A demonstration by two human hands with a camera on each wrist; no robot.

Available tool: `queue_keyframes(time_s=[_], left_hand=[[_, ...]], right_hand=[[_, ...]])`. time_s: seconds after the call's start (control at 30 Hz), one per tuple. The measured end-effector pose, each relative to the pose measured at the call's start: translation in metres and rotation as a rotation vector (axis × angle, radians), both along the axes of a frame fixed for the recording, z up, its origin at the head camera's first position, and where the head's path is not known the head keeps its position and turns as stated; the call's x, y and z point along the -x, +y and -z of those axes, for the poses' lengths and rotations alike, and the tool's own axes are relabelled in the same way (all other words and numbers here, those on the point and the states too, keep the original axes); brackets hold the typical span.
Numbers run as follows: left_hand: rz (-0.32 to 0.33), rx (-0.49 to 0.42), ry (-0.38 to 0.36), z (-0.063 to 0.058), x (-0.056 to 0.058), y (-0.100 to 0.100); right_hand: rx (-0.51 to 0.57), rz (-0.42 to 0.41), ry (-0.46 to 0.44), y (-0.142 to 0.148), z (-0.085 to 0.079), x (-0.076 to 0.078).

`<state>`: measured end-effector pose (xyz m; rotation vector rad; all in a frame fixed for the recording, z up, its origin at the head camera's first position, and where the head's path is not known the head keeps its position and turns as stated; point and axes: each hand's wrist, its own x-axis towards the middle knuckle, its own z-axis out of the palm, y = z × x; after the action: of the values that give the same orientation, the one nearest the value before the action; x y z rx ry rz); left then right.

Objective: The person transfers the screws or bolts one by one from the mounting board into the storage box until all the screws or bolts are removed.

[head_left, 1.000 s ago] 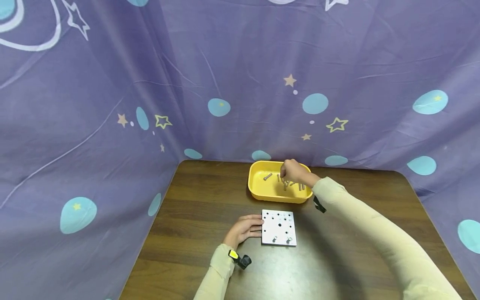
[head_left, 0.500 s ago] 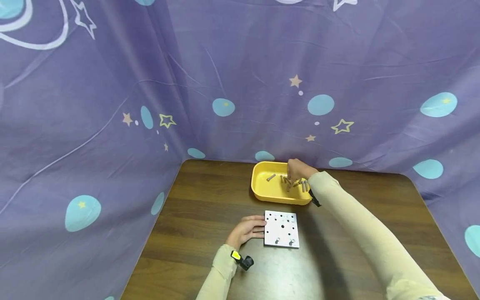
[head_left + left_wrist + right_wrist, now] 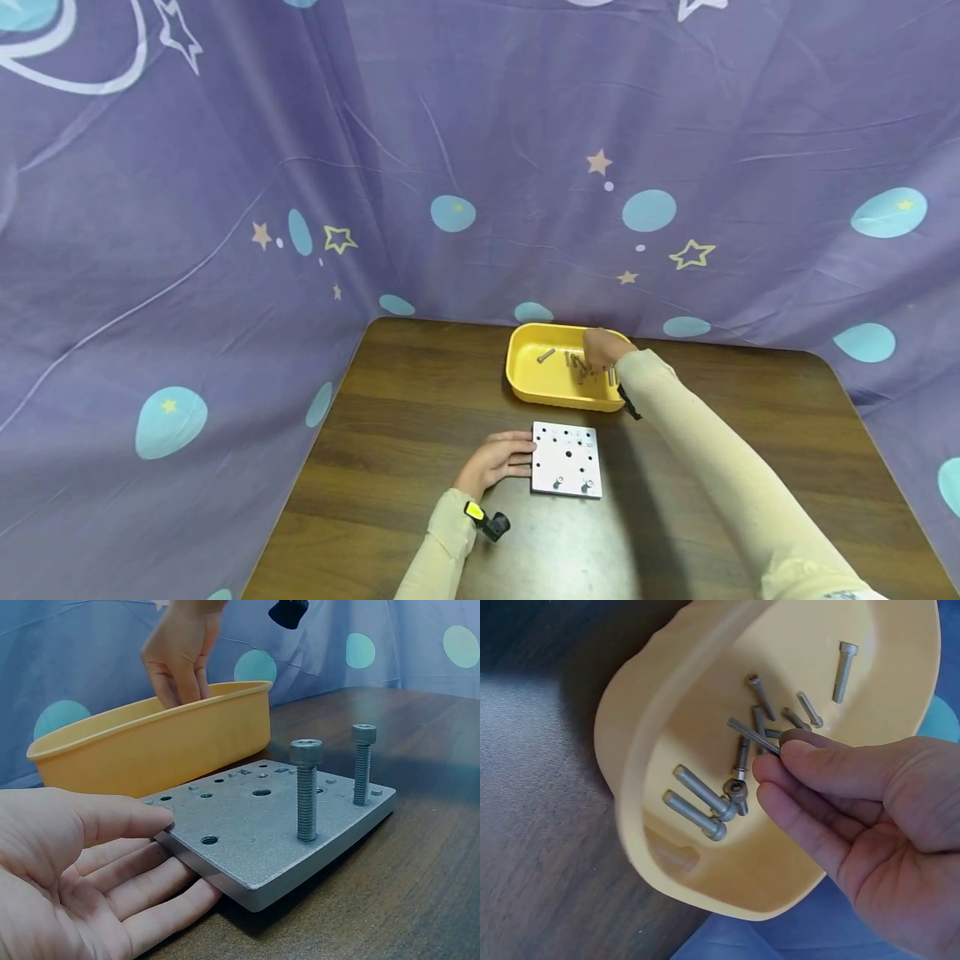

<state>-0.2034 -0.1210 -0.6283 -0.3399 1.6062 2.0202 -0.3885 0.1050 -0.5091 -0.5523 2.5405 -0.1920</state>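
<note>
My left hand point(image 3: 493, 462) holds the left edge of a flat metal plate point(image 3: 232, 821), thumb on its top edge and fingers along and below its side. Two socket-head bolts point(image 3: 306, 795) stand upright in holes along the plate's near side; other holes show bare. Inside the yellow tray point(image 3: 564, 400), my right hand point(image 3: 870, 795) pinches a thin bolt point(image 3: 751, 736) between thumb and fingertips. Its shank sticks out, while the fingers hide its other end. Several loose bolts of different sizes lie below on the tray floor, among them a thick bolt point(image 3: 694, 815).
The tray stands behind the plate on a brown wooden table point(image 3: 420, 400). One bolt point(image 3: 546, 355) lies apart on the tray's left side. A purple patterned cloth point(image 3: 480, 167) hangs behind the table and on its left.
My right hand has dipped lower among the bolts and shifted slightly right in the tray. The left hand and the plate keep their position; the head view has turned slightly.
</note>
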Motion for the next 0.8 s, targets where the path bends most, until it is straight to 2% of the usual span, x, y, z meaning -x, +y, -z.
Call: queue_keyframes(time_s=[0.17, 0.37, 0.47, 0.6, 0.7, 0.8], left_hand=[[0.005, 0.004, 0.007, -0.001, -0.001, 0.002], [0.004, 0.011, 0.003, -0.001, -0.002, 0.005], [0.005, 0.014, 0.007, -0.003, -0.003, 0.005], [0.010, 0.011, 0.006, -0.004, -0.002, 0.004], [0.015, 0.012, 0.006, -0.004, -0.001, 0.002], [0.015, 0.015, 0.013, -0.003, -0.002, 0.001]], right_hand=[[-0.064, -0.034, 0.017, 0.001, 0.007, 0.000], [-0.063, -0.094, 0.124, 0.006, 0.009, -0.003], [-0.014, -0.079, 0.153, 0.009, 0.007, -0.006], [0.088, -0.134, 0.205, 0.010, 0.002, -0.014], [0.205, -0.253, 0.269, 0.010, -0.001, -0.025], [0.302, -0.352, 0.296, 0.007, -0.001, -0.041]])
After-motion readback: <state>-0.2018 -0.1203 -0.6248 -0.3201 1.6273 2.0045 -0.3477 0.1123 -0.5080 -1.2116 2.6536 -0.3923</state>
